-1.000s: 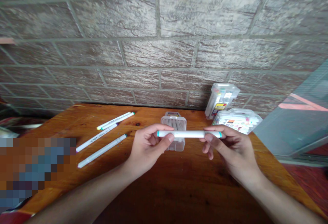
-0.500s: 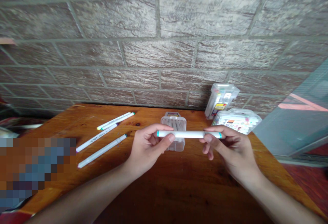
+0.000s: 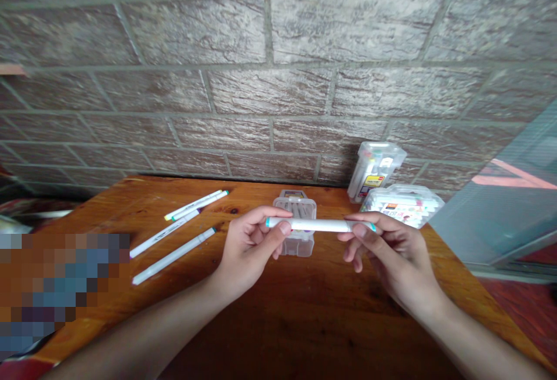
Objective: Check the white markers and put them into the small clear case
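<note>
A white marker (image 3: 319,225) with turquoise ends lies level across both hands, above the wooden table. My left hand (image 3: 252,243) pinches its left end between thumb and fingers. Its right end is held by my right hand (image 3: 391,249), thumb in front, with the lower fingers curled loosely underneath. Behind the marker stands a small clear plastic case (image 3: 300,246), partly covered by the marker and my left fingers. To the left, several markers lie on the table, among them a grey-white marker (image 3: 174,257) and a white marker with a purple end (image 3: 164,234).
Two more white markers (image 3: 195,206) lie close together farther back. At the back right stand a tall clear case of markers (image 3: 376,171) and a wider case of markers (image 3: 402,203). A brick wall (image 3: 278,90) rises behind the wooden table (image 3: 282,322).
The marker has tilted and shifted very slightly in my fingers, and both thumbs have moved a little along it. Everything on the table stays where it was.
</note>
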`<action>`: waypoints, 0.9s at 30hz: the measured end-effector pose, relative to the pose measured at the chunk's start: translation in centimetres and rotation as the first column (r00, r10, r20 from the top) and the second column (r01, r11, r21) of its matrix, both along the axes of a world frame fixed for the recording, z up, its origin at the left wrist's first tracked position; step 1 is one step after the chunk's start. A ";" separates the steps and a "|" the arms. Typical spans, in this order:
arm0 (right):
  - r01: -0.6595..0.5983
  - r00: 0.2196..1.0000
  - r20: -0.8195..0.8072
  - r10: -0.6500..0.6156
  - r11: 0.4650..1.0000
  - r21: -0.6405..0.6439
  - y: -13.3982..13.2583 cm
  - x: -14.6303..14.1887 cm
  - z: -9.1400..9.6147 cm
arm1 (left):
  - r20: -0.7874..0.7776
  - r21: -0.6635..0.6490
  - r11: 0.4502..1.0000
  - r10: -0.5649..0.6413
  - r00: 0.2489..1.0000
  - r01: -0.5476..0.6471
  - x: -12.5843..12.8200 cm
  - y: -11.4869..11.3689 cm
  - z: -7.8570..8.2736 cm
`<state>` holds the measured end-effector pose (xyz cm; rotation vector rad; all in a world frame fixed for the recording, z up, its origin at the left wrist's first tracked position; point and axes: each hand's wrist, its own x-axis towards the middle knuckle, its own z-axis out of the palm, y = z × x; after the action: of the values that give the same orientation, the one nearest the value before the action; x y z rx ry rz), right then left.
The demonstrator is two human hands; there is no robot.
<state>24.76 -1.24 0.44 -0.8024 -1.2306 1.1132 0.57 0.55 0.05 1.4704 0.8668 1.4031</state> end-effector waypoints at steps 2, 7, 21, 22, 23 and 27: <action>-0.020 1.000 -0.007 0.020 1.000 -0.007 -0.1 0.1 -0.1 | 0.033 -0.012 1.000 -0.007 0.999 0.008 0.0 0.1 -0.2; -0.045 0.998 -0.036 0.044 0.999 -0.022 -0.1 0.3 0.0 | 0.192 -0.007 0.997 -0.078 0.978 0.081 0.1 0.5 -0.6; -0.096 0.985 -0.154 0.084 0.993 -0.070 -0.1 0.0 0.5 | 0.341 -0.066 0.990 -0.098 0.935 0.128 0.0 0.4 -0.4; -0.101 0.983 -0.158 0.089 0.992 -0.071 -0.1 0.1 0.5 | 0.346 -0.068 0.989 -0.097 0.933 0.128 0.0 0.4 -0.4; -0.105 0.982 -0.162 0.093 0.992 -0.072 -0.1 0.1 0.5 | 0.351 -0.070 0.989 -0.096 0.931 0.128 0.0 0.4 -0.4; -0.113 0.980 -0.175 0.098 0.991 -0.074 -0.1 0.0 0.6 | 0.372 -0.070 0.989 -0.097 0.923 0.132 0.0 0.4 -0.4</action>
<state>24.81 -1.37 1.05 -0.6946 -1.0982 1.2999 0.55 0.98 -0.31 1.1177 0.5901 1.4668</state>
